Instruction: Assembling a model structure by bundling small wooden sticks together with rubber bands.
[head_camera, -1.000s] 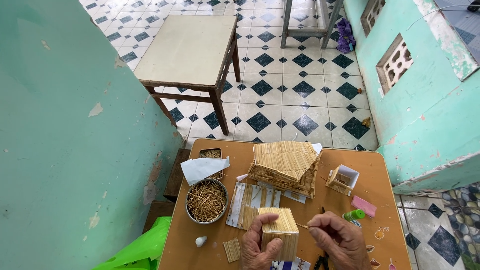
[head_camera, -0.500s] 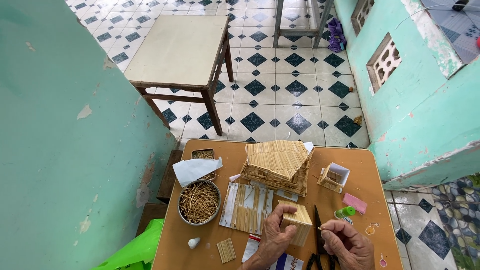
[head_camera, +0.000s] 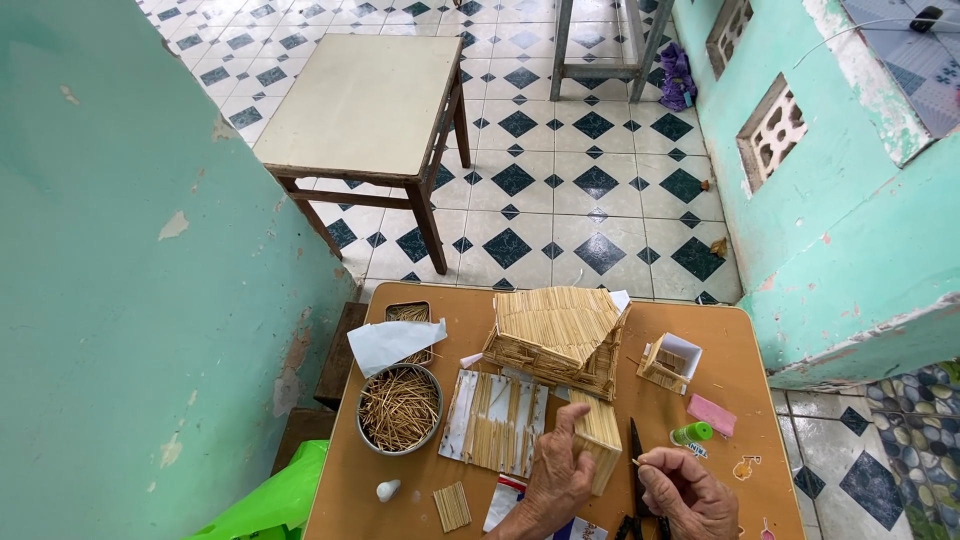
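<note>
Left hand (head_camera: 557, 478) grips small stick-built block (head_camera: 598, 438), fingers clasped over its near face, block resting on brown table (head_camera: 740, 350) just below model house. Right hand (head_camera: 688, 490) pinches single thin stick (head_camera: 637, 462), tip toward block. Model house (head_camera: 556, 338) of sticks looks largely built, roof on. Flat stick panel (head_camera: 497, 423) lies on paper beside block. Round tin (head_camera: 400, 408) holds plenty of loose sticks. Block apparently unfinished; joining to house not yet done.

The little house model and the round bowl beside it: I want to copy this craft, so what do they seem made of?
The house model looks built from thin pale wooden sticks, unpainted; rows of parallel sticks show on its roof. The round bowl seems to be dull grey metal, judging by its thin rim, and holds loose sticks of the same kind.
</note>
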